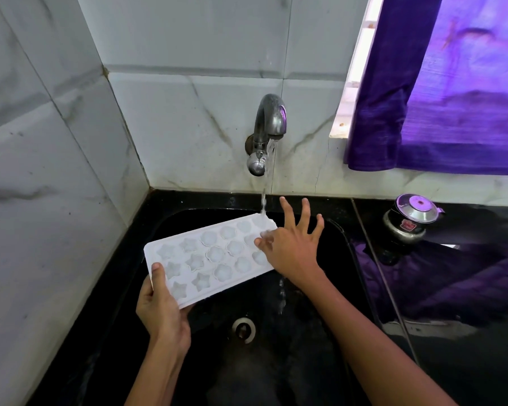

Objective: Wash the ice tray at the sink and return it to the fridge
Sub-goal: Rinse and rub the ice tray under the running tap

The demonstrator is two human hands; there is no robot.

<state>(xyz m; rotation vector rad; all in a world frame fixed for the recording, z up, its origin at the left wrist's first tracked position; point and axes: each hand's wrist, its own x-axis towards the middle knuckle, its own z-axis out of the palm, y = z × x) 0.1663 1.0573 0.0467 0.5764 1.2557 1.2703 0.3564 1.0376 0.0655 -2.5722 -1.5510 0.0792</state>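
1. We hold the ice tray [210, 259] over the black sink [339, 230], cavities up, its star and flower pockets facing us.

2. Our left hand [162, 313] grips the tray's near-left short end, thumb curled onto the top face and fingers hidden underneath.

3. Our right hand [291, 244] is spread wide at the far-right end, fingers fanned out; the thumb touches the tray's top surface there. It holds nothing.

4. The tray's long axis runs from our left hand, low and near, up and away to the right, toward the tap [269, 133]. The far-right corner sits right under the stream of water [264, 197], which lands on that corner and runs off into the sink.

5. So only one end appears to be getting rinsed. We judge the washing to be under way, with the fridge step not yet begun.

6. To wet the rest, the tray would have to slide along its long axis to the right, or the right hand, the nearer one to the stream, could rub water across the pockets.

7. A small metal pot [408, 219] stands on the black counter to the right, well apart from the tray, below a purple curtain [440, 92].
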